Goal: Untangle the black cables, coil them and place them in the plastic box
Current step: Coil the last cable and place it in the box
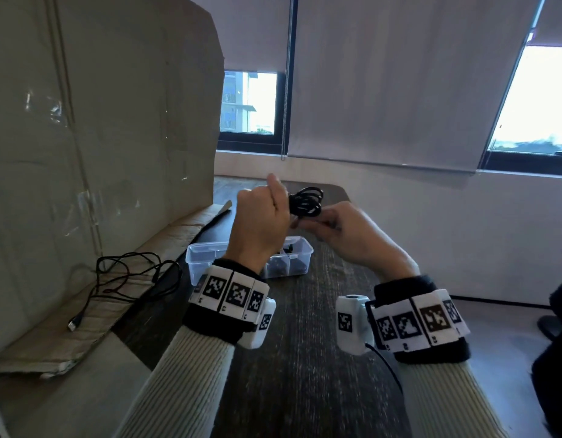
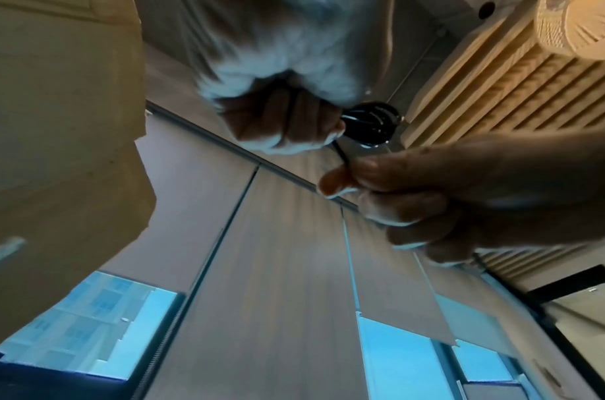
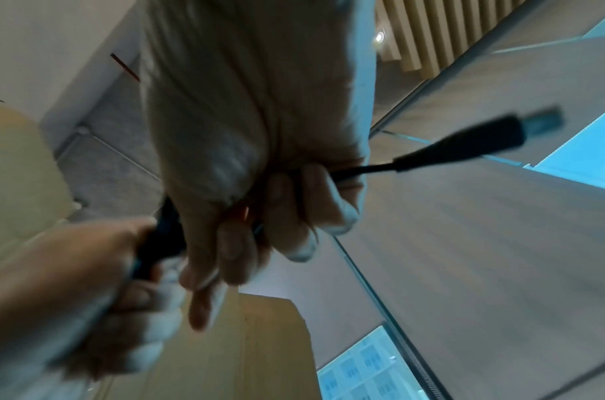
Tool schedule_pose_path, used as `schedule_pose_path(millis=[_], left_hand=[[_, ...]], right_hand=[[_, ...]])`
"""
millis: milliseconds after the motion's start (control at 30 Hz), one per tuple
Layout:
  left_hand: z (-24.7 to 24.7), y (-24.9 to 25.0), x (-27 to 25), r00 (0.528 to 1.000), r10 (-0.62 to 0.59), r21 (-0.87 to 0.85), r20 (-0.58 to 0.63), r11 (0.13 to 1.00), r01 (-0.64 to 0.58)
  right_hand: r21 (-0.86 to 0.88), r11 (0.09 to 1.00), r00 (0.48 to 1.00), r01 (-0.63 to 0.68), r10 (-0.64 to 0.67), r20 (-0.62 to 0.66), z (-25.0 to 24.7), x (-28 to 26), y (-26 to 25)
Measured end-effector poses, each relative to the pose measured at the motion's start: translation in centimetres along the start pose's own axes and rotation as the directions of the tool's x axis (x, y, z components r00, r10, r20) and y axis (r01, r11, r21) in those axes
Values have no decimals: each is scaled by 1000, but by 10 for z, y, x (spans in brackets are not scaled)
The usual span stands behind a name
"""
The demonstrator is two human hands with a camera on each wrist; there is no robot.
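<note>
Coiled black cable (image 1: 305,202) held above far end of plastic box (image 1: 203,255), gripped in curled left hand (image 1: 260,218); loose end pinched by right hand (image 1: 346,230); second black cable (image 1: 131,279) lying on cardboard (image 1: 83,121), left

Coiled black cable (image 1: 305,202) held aloft — clear plastic box (image 1: 200,255) below.

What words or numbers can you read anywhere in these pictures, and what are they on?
No words or numbers can be read.
The white blocks of the wristband on the left wrist carry black-and-white square code patterns, not letters; the tiny marks under them are too small to read.
The same holds for the wristband on the right wrist.
The cardboard, the plastic box and the coiled black cable in the hands show no print.
</note>
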State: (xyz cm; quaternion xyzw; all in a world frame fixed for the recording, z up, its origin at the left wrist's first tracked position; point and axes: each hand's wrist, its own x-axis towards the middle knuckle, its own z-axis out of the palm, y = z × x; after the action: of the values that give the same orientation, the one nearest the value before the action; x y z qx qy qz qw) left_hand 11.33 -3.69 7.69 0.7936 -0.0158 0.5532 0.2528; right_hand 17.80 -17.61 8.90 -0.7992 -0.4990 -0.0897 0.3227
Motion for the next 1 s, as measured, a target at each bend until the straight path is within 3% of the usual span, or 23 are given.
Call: schedule_pose_path(millis=[100,200,300,433,533,600,700,800,867,933,1000], left_hand=[[-4,-14,1,998,-19,124,-60,992,27],[-6,-17,2,994,-109,197,1,975,106],[-10,-11,2,987,-107,197,122,977,82],[-16,7,2,948,61,44,313,996,-79],[-18,7,2,969,55,-181,240,983,-11],[-16,8,2,984,-6,-305,178,950,61],[-13,6,6,989,-123,-336,86,931,145],[-16,-5,11,976,-197,-207,-94,963,174],[-20,-15,11,975,-151,-107,-161,985,135],[-24,-21,10,984,-125,-25,-129,992,122],[-24,-18,9,991,-119,66,-56,990,123]], right_hand=[[-211,977,991,39,-10,137,-3,-4,-21],[-335,935,989,119,-83,119,-12,-12,-38],[-383,903,972,192,-229,-51,-19,-17,-47],[-211,935,846,285,-349,-404,-24,-15,-40],[14,946,815,323,-270,-512,-21,-7,-25],[26,955,840,294,-246,-485,-16,-4,-18],[-70,981,905,182,-195,-379,-8,-3,-17],[-211,975,990,68,-92,-105,-2,-4,-27],[-271,954,991,130,-130,19,0,-6,-36],[-348,917,981,194,-179,75,-1,-7,-48],[-427,868,965,254,-257,52,-4,-9,-55]])
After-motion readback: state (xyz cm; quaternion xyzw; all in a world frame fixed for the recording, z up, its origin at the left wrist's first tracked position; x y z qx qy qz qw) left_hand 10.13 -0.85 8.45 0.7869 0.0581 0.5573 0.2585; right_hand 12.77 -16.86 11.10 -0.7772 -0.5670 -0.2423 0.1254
